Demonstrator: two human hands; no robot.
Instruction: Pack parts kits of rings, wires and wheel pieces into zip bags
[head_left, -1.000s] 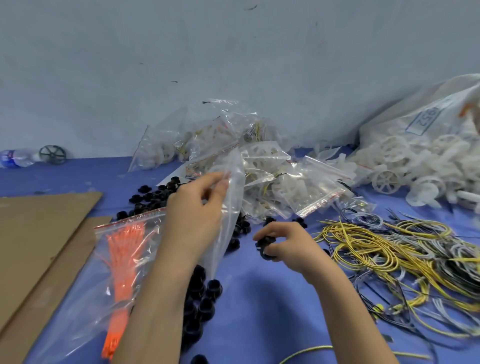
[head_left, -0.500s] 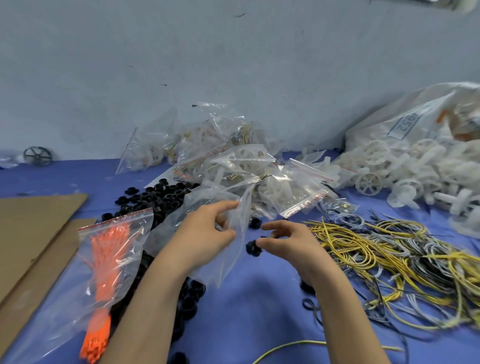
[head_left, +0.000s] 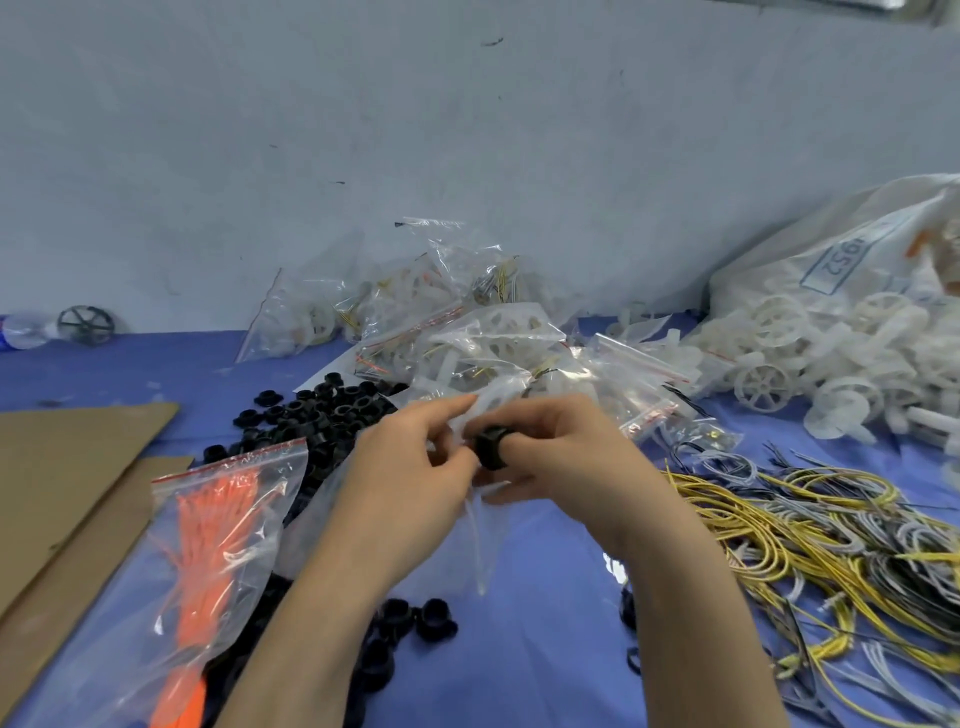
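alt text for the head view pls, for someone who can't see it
A left hand pinches a clear zip bag while the right hand holds a black ring at the bag's top, over a blue table. Loose rings and a bag of orange strips lie to the left, filled bags behind, wires and white wheel pieces to the right.

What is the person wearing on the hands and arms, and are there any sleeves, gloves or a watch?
Nothing worn shows. The left hand and the right hand are bare, without gloves. The left forearm and the right forearm are uncovered to the picture's lower edge: no sleeve appears. Neither wrist carries a watch or band.
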